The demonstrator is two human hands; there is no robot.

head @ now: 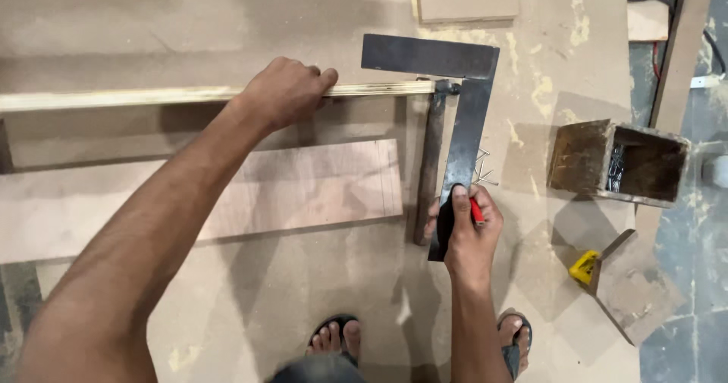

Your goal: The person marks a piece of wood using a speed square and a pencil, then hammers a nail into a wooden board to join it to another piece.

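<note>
dark steel square (462, 117), l-shaped, flat

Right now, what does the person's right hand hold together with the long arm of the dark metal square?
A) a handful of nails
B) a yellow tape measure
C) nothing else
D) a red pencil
D: the right hand pinches a red pencil against the metal square.

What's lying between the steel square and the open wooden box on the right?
A few loose nails lie beside the steel square; the rest of the way to the wooden box is bare board, in the head view.
</note>
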